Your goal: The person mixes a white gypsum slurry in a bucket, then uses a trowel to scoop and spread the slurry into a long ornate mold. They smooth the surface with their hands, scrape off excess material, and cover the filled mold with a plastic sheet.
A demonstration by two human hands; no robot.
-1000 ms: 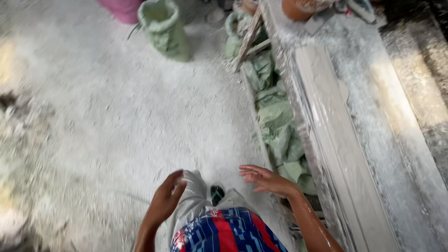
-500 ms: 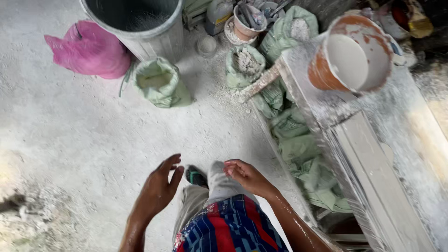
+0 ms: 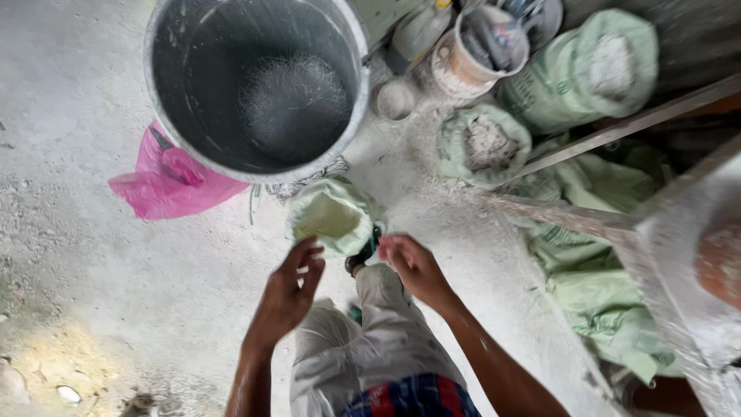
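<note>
Sack: small pale green woven sack [image 3: 332,220], its top rolled open, pale powder showing inside; it stands on the dusty floor [image 3: 93,255] just below the big bucket and just ahead of both hands.
Left hand: left hand [image 3: 287,289] is empty, fingers spread and slightly curled, its fingertips right at the sack's near rim; contact cannot be told.
Right hand: right hand [image 3: 413,266] is empty, loosely curled, just right of the sack, above a dark shoe [image 3: 363,255].
Bucket: one large grey metal bucket [image 3: 166,123], seen from above, with a patch of white residue on its bottom.
Bag: one pink plastic bag [image 3: 166,185], crumpled, partly tucked under the bucket's left side.
Green sacks, counted: three open ones with powder (the near one, one at mid right [image 3: 485,145], one at upper right [image 3: 594,69]), plus flattened green sacks [image 3: 594,286] piled at right.
Small pails: one dirty white pail [image 3: 478,50] with tools inside; others beside it are cut off by the top edge.
Hard to make out: the white-caked bench [image 3: 679,255] at right is blurred and runs out of frame; the person's pale trousers [image 3: 378,340] hide the floor beneath.
</note>
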